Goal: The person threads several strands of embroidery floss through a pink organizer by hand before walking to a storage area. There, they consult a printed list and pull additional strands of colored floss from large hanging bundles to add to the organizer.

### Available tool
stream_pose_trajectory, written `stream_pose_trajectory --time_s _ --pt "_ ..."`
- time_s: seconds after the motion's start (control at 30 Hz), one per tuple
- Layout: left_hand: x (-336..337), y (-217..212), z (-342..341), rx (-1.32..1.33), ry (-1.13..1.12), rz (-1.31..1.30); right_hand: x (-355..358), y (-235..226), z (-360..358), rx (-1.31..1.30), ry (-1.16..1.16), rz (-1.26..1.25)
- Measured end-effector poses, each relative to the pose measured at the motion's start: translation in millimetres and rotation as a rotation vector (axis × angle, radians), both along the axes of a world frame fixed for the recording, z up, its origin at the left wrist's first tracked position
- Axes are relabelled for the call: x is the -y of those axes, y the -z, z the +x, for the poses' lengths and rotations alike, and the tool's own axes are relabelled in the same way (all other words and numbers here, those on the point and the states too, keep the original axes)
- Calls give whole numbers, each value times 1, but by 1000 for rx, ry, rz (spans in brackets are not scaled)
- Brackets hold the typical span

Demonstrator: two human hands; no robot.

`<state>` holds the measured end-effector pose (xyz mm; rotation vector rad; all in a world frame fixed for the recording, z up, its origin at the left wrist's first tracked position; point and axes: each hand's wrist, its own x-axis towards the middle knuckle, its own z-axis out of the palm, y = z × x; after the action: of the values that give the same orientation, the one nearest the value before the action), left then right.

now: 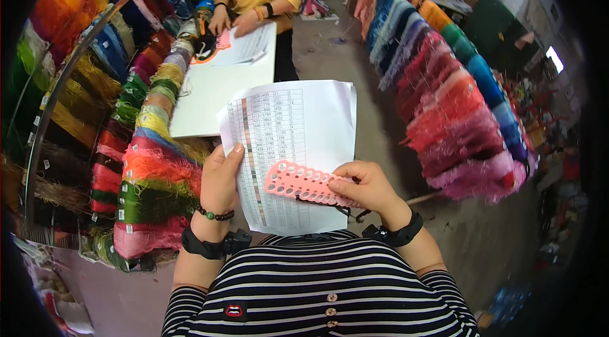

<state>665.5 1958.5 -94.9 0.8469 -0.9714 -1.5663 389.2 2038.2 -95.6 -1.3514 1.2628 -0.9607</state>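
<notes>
I saw my left hand (219, 181) clamped on the left edge of one printed sheet (292, 146), while my right hand (368, 188) gripped one pink holed card (304, 183) lying across that sheet's lower half. Two yarn racks (444, 89) flanked an open floor aisle (330, 51).

Daylight fills the room evenly and bright, with a white glare from a window (554, 58) far right. The printed sheet (298, 140) near the middle is almost washed out, its small print soft. Shadows are faint, only a dim patch on the floor (444, 235) to the right. Straight rails (76, 64) on the left bend hard, and black corners ring the view.
</notes>
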Motion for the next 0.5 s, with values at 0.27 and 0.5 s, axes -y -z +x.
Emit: stream_pose_trajectory --time_s 0.27,0.5 --pt "113 12 63 82 -121 8 139 -21 54 -373 -90 -253" --pt "200 -35 134 845 -412 -477 189 -38 25 -363 136 -299"
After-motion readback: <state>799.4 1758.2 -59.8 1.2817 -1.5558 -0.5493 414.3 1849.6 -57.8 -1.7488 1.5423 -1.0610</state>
